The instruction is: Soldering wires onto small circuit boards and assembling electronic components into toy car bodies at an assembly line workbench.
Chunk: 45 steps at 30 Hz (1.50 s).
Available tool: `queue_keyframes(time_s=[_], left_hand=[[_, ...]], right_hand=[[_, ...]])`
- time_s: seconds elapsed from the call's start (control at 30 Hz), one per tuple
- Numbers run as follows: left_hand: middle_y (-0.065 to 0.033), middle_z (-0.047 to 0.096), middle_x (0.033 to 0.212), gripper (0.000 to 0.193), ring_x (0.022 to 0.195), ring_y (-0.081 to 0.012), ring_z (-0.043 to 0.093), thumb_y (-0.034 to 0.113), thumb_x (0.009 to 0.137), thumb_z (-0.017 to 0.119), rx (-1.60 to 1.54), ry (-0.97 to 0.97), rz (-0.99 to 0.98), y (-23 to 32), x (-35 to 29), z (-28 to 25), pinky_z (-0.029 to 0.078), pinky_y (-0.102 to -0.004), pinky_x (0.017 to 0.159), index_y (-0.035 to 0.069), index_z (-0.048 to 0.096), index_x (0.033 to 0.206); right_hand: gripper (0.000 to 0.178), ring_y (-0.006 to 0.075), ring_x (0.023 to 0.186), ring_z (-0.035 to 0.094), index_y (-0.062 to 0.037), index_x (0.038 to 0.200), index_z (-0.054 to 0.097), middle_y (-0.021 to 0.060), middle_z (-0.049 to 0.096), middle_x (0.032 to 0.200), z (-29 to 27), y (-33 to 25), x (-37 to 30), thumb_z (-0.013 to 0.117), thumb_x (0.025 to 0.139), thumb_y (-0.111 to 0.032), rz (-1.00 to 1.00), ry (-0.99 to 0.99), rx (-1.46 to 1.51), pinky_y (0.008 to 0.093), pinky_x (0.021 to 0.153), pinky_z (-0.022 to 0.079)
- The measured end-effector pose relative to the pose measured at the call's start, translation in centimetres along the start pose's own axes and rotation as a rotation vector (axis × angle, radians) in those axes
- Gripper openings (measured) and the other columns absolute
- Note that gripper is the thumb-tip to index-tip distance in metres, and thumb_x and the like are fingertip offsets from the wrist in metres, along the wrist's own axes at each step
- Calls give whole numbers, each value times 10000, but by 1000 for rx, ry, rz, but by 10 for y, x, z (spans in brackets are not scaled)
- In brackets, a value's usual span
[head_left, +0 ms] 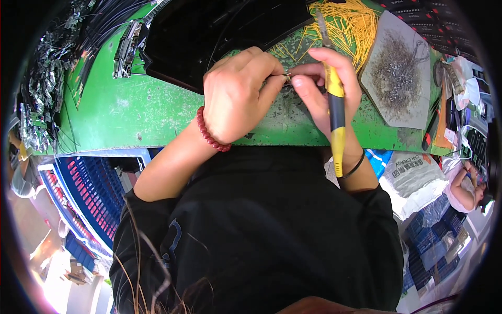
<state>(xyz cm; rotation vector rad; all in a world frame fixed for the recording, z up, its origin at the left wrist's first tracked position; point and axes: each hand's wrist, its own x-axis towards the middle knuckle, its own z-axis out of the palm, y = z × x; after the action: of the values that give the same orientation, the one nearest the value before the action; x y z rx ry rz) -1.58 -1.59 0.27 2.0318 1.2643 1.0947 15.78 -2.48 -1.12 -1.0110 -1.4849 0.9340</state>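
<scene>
My left hand (pixel 238 86), a dark red bead bracelet at its wrist, is closed with thumb and forefinger pinched on a small wire end (pixel 287 76). My right hand (pixel 337 89) holds a soldering iron (pixel 337 110) with a yellow and black handle, its metal tip pointing away over the table. The thumb and fingertips of that hand also come close to the wire end; whether they grip it I cannot tell. A thin black wire (pixel 226 32) curves up from behind my left hand. Beyond lies a large black panel (pixel 183 39).
The green table (pixel 136 115) is worn. Yellow wires (pixel 350 26) pile at the back right, beside a grey board (pixel 374 86) strewn with dark crumbs. Metal parts (pixel 125 49) lie left of the panel; more parts with black wires (pixel 39 99) heap further left. A blue crate (pixel 94 193) stands below the table's edge.
</scene>
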Motion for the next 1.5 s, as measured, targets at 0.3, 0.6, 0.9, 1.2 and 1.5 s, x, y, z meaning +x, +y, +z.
queue_keyframes(time_s=[0.3, 0.6, 0.9, 1.2, 1.5], left_hand=[[-49, 624, 722, 91, 670, -250, 615, 91, 754, 716, -37, -26, -10, 1, 1, -6, 478, -355, 636, 74, 626, 759], [-61, 627, 731, 84, 662, -249, 611, 32, 743, 713, 90, -34, 32, -2, -2, -6, 464, -333, 597, 53, 636, 771], [-55, 625, 768, 97, 670, -243, 617, 26, 710, 714, 212, -42, 109, 0, 3, 1, 487, -324, 581, 62, 646, 770], [-42, 622, 828, 79, 712, -243, 629, 39, 718, 680, 301, -104, 106, -3, 3, 13, 513, -326, 601, 70, 642, 779], [-43, 610, 823, 50, 716, -258, 627, 63, 746, 670, 417, -240, 40, 8, 17, 14, 505, -340, 587, 78, 629, 770]], right_hand=[[346, 84, 705, 635, -25, 1142, 556, 68, 686, 787, 6, 6, -1, 690, 830, 42, -66, 20, 34, 221, 626, 514], [447, 217, 706, 627, -117, 1084, 642, 14, 653, 809, -20, 4, 3, 762, 671, 5, -277, -168, -542, 334, 630, 459], [492, 225, 652, 514, -127, 1078, 642, 10, 611, 726, -6, 2, -10, 764, 617, -7, -194, -107, -664, 349, 602, 423], [476, 216, 668, 533, -126, 1071, 649, 9, 610, 722, 0, 2, -11, 754, 620, -17, -167, -30, -643, 344, 607, 430], [375, 226, 724, 617, -109, 1107, 652, 33, 653, 792, -18, 8, -10, 732, 745, -54, -185, 15, -505, 331, 649, 490]])
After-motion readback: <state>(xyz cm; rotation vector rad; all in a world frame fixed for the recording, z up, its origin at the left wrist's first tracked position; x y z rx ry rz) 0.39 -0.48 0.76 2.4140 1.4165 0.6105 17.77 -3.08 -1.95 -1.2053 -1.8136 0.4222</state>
